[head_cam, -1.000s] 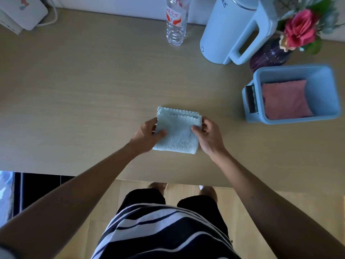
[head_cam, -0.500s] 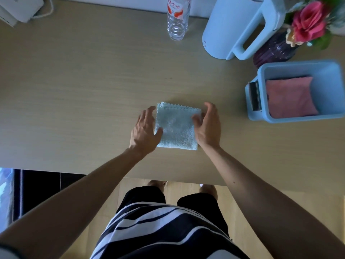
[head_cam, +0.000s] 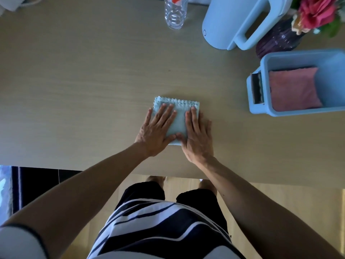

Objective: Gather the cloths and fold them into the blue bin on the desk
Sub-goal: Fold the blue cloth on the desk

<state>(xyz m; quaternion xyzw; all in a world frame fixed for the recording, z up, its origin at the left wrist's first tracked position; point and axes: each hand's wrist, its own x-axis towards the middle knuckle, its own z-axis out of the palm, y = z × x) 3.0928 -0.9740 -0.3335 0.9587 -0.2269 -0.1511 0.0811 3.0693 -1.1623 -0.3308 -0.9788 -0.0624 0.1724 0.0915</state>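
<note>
A light blue cloth [head_cam: 179, 120], folded into a small square with a scalloped far edge, lies flat on the desk [head_cam: 84, 90] near its front edge. My left hand [head_cam: 156, 131] rests flat on the cloth's left half, fingers spread. My right hand [head_cam: 197, 137] lies flat on its right half. Neither hand grips it. The blue bin [head_cam: 265, 86] stands at the right of the desk, apart from the cloth. A folded pink cloth [head_cam: 293, 88] lies inside the bin.
A clear plastic bottle [head_cam: 175, 14] stands at the back centre. A pale blue kettle [head_cam: 233, 21] and a purple vase [head_cam: 278, 42] with a pink flower [head_cam: 315, 12] crowd the back right, just behind the bin. The desk's front edge runs close below my wrists.
Both hands let go of the cloth's side edges and moved onto its top, now lying flat on it. The view shifted closer toward the desk.
</note>
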